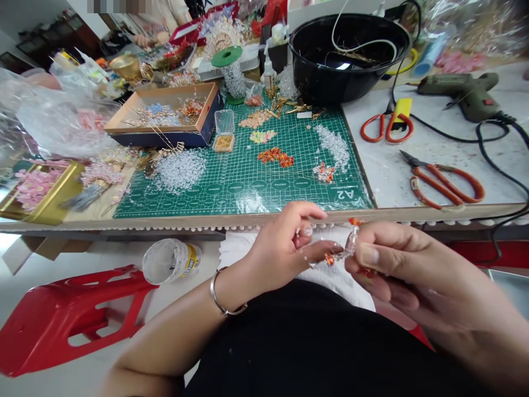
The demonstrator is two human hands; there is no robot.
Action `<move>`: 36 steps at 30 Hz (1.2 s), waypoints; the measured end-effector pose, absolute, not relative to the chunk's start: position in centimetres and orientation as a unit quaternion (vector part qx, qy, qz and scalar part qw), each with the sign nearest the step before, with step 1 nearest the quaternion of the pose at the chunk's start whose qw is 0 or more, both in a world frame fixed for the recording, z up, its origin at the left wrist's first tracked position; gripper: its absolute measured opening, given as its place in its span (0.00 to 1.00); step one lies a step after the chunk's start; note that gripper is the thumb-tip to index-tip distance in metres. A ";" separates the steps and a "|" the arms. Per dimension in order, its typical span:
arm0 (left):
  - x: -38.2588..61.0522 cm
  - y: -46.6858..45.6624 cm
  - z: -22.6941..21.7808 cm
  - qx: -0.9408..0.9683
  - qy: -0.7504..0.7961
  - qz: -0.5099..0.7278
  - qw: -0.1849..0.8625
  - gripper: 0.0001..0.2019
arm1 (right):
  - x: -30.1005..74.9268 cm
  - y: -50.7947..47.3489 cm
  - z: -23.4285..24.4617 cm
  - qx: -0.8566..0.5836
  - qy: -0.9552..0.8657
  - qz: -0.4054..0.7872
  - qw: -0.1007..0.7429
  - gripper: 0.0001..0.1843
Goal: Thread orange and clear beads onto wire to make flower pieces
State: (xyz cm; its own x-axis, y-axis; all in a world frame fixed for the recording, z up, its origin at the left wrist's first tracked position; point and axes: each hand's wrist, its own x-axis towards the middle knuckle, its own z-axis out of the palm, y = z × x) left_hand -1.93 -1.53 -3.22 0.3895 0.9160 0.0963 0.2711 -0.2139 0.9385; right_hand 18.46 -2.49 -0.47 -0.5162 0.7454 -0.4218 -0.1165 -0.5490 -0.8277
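In front of the bench edge, my right hand (397, 264) pinches a small beaded spray (352, 242) of clear and orange beads between thumb and fingers. Part of that spray is hidden behind my fingertips. My left hand (285, 237), with a silver bangle at the wrist, is just left of it. Its index finger and thumb are apart, and the thumb lies close along the spray's lower beads; whether it touches them I cannot tell. On the green cutting mat (231, 187) beyond lie orange flower beads (276, 157) and clear beads (333, 146).
Pliers (444, 179), scissors (386, 127) and a corded glue gun (463, 94) lie at right. A black basin (347, 60), a wire spool (233, 77) and a box (165, 113) stand behind. Below left are a red stool (74, 314) and a white tub (165, 262). Another person's hands show far back.
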 end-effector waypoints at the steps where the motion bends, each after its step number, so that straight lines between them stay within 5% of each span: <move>1: -1.9 -1.4 -3.3 0.681 0.405 0.337 0.509 0.22 | 18.5 -2.5 -0.5 -0.382 -0.357 0.808 0.272 0.21; 5: -2.1 -0.7 -3.4 0.602 0.342 0.315 0.650 0.22 | 18.8 -2.4 -0.6 -0.343 -0.296 0.850 0.269 0.15; 9: -2.4 -0.1 -3.1 0.596 0.340 0.292 0.667 0.18 | 18.4 -2.5 -0.8 -0.335 -0.300 0.867 0.214 0.16; 18: -3.4 3.5 1.1 0.836 0.280 0.161 0.443 0.04 | 17.6 -2.6 -2.1 -0.369 -0.356 0.852 0.105 0.14; 22: -2.8 4.6 3.7 0.893 0.225 0.050 0.386 0.10 | 17.5 -2.6 -2.9 -0.369 -0.325 0.866 0.088 0.16; 27: -2.0 2.3 5.2 0.940 0.267 0.076 0.197 0.11 | 18.0 -2.3 -3.0 -0.386 -0.283 0.869 0.123 0.17; 36: -4.5 -0.7 4.8 0.899 0.280 0.140 0.305 0.07 | 18.8 -2.4 -2.9 -0.377 -0.231 0.881 0.169 0.18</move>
